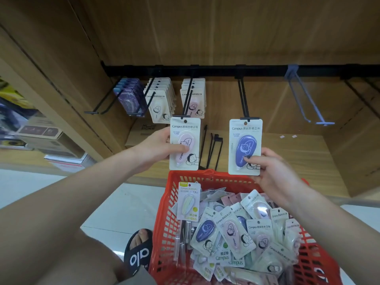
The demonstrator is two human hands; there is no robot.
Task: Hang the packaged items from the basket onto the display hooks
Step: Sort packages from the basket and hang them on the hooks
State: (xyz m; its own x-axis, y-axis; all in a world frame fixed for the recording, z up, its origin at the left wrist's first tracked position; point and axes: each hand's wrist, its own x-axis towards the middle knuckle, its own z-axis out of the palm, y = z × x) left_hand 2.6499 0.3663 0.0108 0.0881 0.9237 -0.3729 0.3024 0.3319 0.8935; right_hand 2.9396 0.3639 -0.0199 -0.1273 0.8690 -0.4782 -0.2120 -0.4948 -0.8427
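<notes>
My left hand [159, 147] grips a pink correction-tape pack [184, 143] by its left side, its hole at the tip of a black hook [187, 99] that carries several more pink packs. My right hand [273, 171] pinches a blue correction-tape pack [245, 147] at its lower right edge, the pack's hole at the tip of another black hook [243, 99] with nothing else on it. Below, the red basket [164, 223] holds several mixed packs.
A black rail [226, 69] carries further hooks: purple packs [129, 95] and cream packs [160, 101] on the left, a bare grey hook [308, 99] on the right. Loose black hooks [213, 151] lie on the wooden shelf. My sandalled foot [139, 249] is beside the basket.
</notes>
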